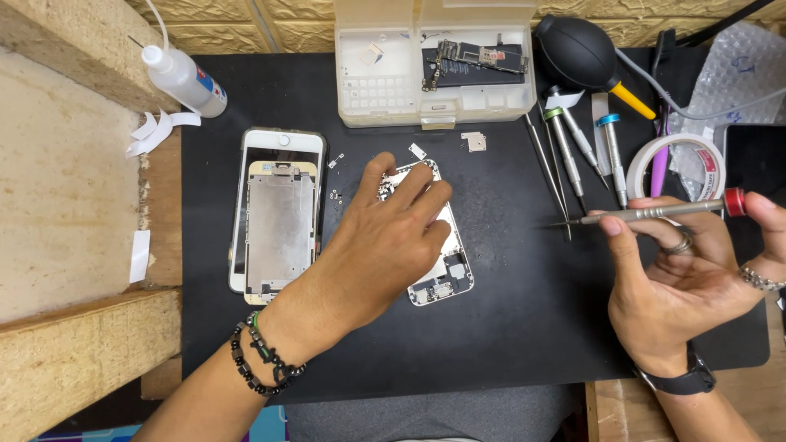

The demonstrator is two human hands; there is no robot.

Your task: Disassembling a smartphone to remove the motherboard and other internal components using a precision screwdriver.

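Under left hand (pixel 385 245) fingers (pixel 413 192): opened phone body (pixel 446 282); right hand (pixel 696 278) grips screwdriver (pixel 663 211).

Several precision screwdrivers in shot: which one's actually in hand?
The red-capped screwdriver, held level in the right hand. The green-capped and blue-capped ones lie untouched on the black mat.

Screen panel (pixel 277 214) face down left on black mat (pixel 508 327). Clear parts box (pixel 434 65) at top, circuit board (pixel 471 64) inside. Black air blower (pixel 583 53), spare screwdrivers (pixel 573 151), tape roll (pixel 684 164), squeeze bottle (pixel 184 78), small metal plate (pixel 474 142).
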